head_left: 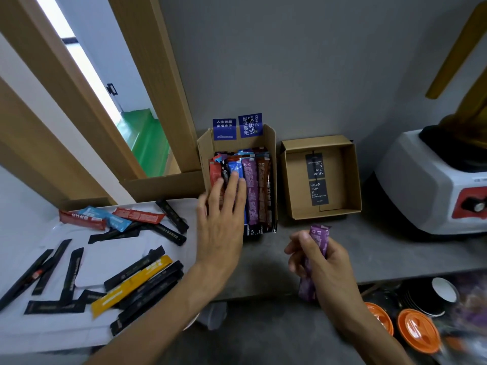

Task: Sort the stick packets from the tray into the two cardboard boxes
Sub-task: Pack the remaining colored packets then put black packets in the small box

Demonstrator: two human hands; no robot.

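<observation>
Both hands are held above the counter (390, 246). The left hand (224, 214) is spread flat, with its fingers straight and laid over the packets (251, 185) that are stood on end in the tall box (272, 154); nothing is gripped by it. The right hand (322, 262) is curled round a purple packet (319, 237), which is held tilted over the counter's near edge, in front of the gap between the two boxes. Its upper end is shown above the thumb and its lower end below the palm. The shallow box (353, 180) is set just right of the tall box, by the wall, and two dark cards (319, 192) are laid flat in it. The tray (113, 256) is placed at the left, its far corner just beside the tall box. Black packets (71, 272) are scattered across it, a yellow packet (131, 285) is lodged among those at its near side, and red packets (137, 216) and a blue packet (110, 219) are piled at its far edge. Two blue stickers (250, 125) are fixed to the tall box's rear flap. A white blender (432, 185) is stood at the right of the counter.
</observation>
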